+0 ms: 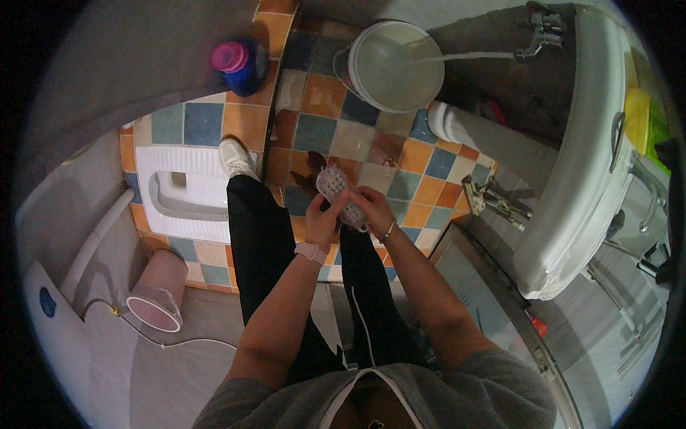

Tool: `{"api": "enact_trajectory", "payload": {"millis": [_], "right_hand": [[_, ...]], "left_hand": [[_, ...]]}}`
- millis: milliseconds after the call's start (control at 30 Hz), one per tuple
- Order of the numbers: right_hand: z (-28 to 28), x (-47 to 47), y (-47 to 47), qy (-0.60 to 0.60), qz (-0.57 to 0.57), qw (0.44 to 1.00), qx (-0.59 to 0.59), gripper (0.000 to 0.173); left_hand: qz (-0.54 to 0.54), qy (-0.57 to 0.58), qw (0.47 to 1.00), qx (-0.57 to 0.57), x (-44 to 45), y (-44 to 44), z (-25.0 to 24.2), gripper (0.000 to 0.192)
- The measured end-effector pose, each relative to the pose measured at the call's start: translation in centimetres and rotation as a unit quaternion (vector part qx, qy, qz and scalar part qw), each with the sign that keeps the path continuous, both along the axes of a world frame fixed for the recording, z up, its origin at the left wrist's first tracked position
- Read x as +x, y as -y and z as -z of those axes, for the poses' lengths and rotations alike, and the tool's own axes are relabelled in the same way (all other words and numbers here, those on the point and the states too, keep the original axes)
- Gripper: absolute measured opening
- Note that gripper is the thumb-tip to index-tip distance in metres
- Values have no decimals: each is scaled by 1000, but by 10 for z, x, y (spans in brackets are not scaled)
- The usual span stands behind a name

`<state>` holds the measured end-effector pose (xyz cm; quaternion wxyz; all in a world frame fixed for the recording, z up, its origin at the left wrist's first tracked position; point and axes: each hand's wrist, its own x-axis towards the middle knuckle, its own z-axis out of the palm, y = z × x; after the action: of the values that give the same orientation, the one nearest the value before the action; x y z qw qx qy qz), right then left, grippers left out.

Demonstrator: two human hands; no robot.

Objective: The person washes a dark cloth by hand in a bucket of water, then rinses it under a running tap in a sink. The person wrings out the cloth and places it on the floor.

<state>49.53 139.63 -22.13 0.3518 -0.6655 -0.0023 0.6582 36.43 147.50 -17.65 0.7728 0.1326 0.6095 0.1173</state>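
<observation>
Between both hands is a long, fuzzy greyish-pink cloth pad with rounded ends; its exact kind is unclear. My left hand, with a pink watch band at the wrist, pinches its near side. From the right, my right hand grips the same pad near its middle, fingertips close to those of the left. The pad is held above the tiled floor, in front of my legs. A dark shape shows on the floor just beyond it; I cannot tell whether it is a shadow.
Water runs from a wall tap into a white bucket. A washbasin is at the right, its pedestal below. A squat toilet, a pink bin and a blue bottle with pink cap stand left.
</observation>
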Motion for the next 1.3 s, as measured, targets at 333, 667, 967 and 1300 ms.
{"api": "enact_trajectory", "payload": {"millis": [333, 667, 967, 1300], "right_hand": [[-10, 1, -18, -39, 96, 995, -7, 18], [-16, 6, -25, -62, 140, 988, -24, 27], [-15, 4, -24, -81, 138, 987, 2, 28], [-8, 7, -14, -34, 47, 996, -66, 34]], "left_hand": [[-20, -61, 998, 0, 1, 3, 9, 43], [-10, -42, 999, 32, -1, 8, 19, 41], [-36, -21, 999, -12, -2, 10, 21, 41], [-47, -27, 999, -2, -2, 4, 13, 41]]}}
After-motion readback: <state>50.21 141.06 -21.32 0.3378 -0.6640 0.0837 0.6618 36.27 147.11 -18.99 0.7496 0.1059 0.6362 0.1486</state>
